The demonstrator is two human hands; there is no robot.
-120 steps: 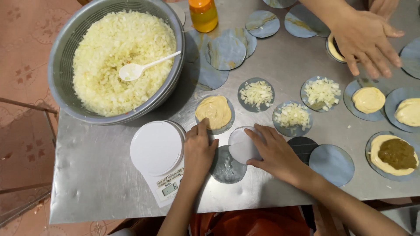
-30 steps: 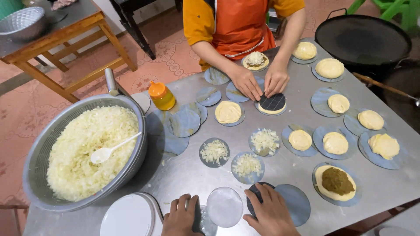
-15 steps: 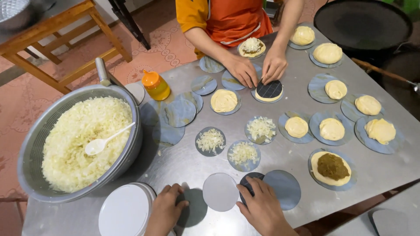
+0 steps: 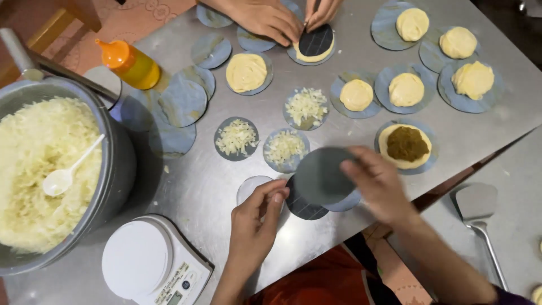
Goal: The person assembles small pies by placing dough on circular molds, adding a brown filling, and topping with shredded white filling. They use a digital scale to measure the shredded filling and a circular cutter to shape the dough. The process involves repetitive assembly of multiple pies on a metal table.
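Up close: two hands, right hand (image 4: 379,183) pinching one grey disc (image 4: 319,174), left hand (image 4: 255,217) fingers loosely curled beside a pale disc (image 4: 250,186); three discs with shredded filling (image 4: 284,146) behind.

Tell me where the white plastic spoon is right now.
In the head view the white plastic spoon lies at the far left, resting on the shredded filling inside the big metal bowl, above the white kitchen scale.

Right hand (image 4: 377,183) lifts a grey disc (image 4: 319,174); left hand (image 4: 257,217) at its seven o'clock touches a clear disc (image 4: 252,186).
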